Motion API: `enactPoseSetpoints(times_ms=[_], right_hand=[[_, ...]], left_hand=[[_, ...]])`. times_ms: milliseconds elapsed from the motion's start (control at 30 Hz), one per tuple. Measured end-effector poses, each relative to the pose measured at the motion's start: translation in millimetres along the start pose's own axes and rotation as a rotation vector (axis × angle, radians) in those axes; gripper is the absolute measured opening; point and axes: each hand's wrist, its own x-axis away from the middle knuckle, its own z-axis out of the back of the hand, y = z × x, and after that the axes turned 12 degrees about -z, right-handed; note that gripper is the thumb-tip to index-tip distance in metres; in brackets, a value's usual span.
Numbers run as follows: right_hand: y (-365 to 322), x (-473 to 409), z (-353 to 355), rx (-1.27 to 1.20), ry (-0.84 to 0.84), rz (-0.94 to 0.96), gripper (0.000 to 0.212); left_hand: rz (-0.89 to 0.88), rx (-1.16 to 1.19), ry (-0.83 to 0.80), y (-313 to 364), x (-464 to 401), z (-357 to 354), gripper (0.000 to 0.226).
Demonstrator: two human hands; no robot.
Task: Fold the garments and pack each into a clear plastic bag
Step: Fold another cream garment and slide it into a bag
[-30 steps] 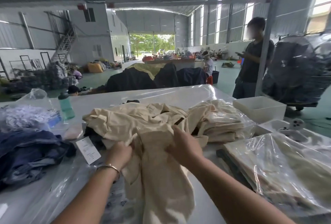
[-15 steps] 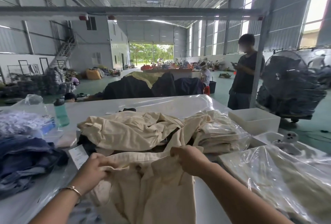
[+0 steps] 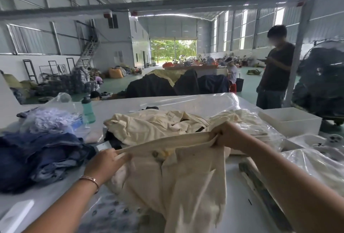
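Gripping the cream garment (image 3: 178, 177) by its top edge, left hand (image 3: 104, 164) and right hand (image 3: 226, 136) stretch it above the desk (image 3: 234, 204); uneven tension could skew the fold.

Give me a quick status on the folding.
Left hand and right hand both gripping cream garment, stretched taut, not folded. Cream pile directly behind.

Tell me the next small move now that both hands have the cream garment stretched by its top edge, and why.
Probably lower it flat onto the bare table in front. The left hand and right hand each pinch an end of the cream garment, whose body hangs bunched and creased, so it likely needs spreading before any fold. The cream pile behind leaves no flat room.
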Motion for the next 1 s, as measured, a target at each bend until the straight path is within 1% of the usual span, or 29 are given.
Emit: enactPoseSetpoints(times_ms=[33, 67, 133, 167, 200, 233, 267, 300, 333, 367, 400, 433, 467, 500, 533, 567, 600, 633, 700, 767, 800, 833, 867, 933, 967, 1000], right_hand=[[-4.2, 1.2, 0.5, -0.040, 0.003, -0.022, 0.035], [-9.0, 2.0, 0.5, -0.093, -0.016, -0.033, 0.030], [-24.0, 5.3, -1.7, -0.232, -0.159, -0.061, 0.014], [-31.1, 6.2, -5.0, -0.252, -0.210, -0.066, 0.019], [-36.5, 5.9, -10.1, -0.221, -0.201, -0.068, 0.026], [-39.6, 4.1, -15.5, -0.147, -0.109, -0.083, 0.029], [-43.0, 2.4, -18.9, -0.110, 0.030, -0.110, 0.029], [-44.5, -0.3, -19.3, -0.156, 0.154, -0.164, 0.028], [-46.9, -2.7, -15.3, -0.287, 0.231, -0.238, 0.025], [-50.7, -4.7, -9.9, -0.472, 0.283, -0.303, 0.022], [-57.9, -4.1, -3.5, -0.634, 0.327, -0.349, 0.021], [-68.4, -3.8, 1.2, -0.740, 0.377, -0.350, 0.018], [-82.8, -1.3, 3.2, -0.799, 0.404, -0.311, 0.015], [-99.6, 2.9, 1.6, -0.831, 0.400, -0.231, 0.015], [-116.8, 9.8, -2.4, -0.839, 0.365, -0.134, 0.016], [-131.2, 17.9, -8.2, -0.820, 0.304, -0.034, 0.015], [-141.6, 25.7, -13.9, -0.777, 0.223, 0.043, 0.014], [-147.4, 32.0, -18.2, -0.721, 0.144, 0.095, 0.014], [-146.5, 37.3, -23.2, -0.625, 0.010, 0.142, 0.030], [-137.6, 37.4, -28.8, -0.581, -0.094, 0.105, 0.045], [-133.0, 37.3, -33.2, -0.542, -0.112, 0.080, 0.046], [-129.0, 37.2, -39.5, -0.476, -0.091, 0.080, 0.043], [-125.6, 37.0, -46.5, -0.397, -0.048, 0.112, 0.038], [-121.5, 37.7, -60.8, -0.295, -0.004, 0.224, 0.028], [-119.3, 38.2, -66.4, -0.274, -0.005, 0.267, 0.024], [-116.2, 38.2, -70.9, -0.277, -0.010, 0.289, 0.023]], left_hand=[[0.017, -0.051, 0.028, 4.2, -1.0, 3.7, 0.059], [0.036, -0.098, 0.084, 10.1, -2.4, 7.0, 0.054], [0.061, -0.112, 0.177, 27.4, -6.6, 13.2, 0.052], [0.052, -0.090, 0.172, 35.6, -9.3, 14.3, 0.049], [0.046, -0.053, 0.140, 44.1, -11.3, 15.8, 0.045], [0.051, -0.003, 0.101, 50.8, -14.0, 17.8, 0.043], [0.073, 0.040, 0.054, 57.1, -15.4, 22.7, 0.043], [0.098, 0.065, 0.032, 60.9, -17.9, 26.3, 0.043], [0.127, 0.079, 0.036, 65.3, -21.3, 31.5, 0.044], [0.131, 0.084, 0.053, 71.4, -24.1, 37.7, 0.043], [0.109, 0.083, 0.075, 80.0, -27.8, 44.4, 0.037], [0.081, 0.113, 0.108, 90.9, -32.9, 51.5, 0.030], [0.048, 0.181, 0.151, 102.9, -38.6, 58.5, 0.027], [0.059, 0.357, 0.187, 115.3, -42.4, 66.3, 0.030], [0.083, 0.569, 0.204, 125.0, -46.0, 73.5, 0.031], [0.115, 0.767, 0.222, 131.3, -49.2, 78.4, 0.027], [0.146, 0.903, 0.208, 135.8, -50.9, 81.7, 0.027], [0.179, 0.999, 0.175, 136.8, -50.8, 80.4, 0.029], [0.238, 1.106, 0.124, 132.6, -46.3, 73.8, 0.023], [0.311, 1.206, 0.134, 125.1, -39.4, 68.4, 0.009], [0.365, 1.261, 0.138, 118.6, -38.6, 64.0, 0.011], [0.409, 1.304, 0.101, 112.9, -36.5, 61.3, 0.019], [0.431, 1.333, 0.004, 107.7, -35.0, 59.0, 0.033], [0.391, 1.383, -0.231, 102.6, -32.6, 55.7, 0.061], [0.354, 1.372, -0.301, 102.8, -30.6, 53.1, 0.065], [0.333, 1.334, -0.331, 103.6, -28.5, 49.5, 0.061]])
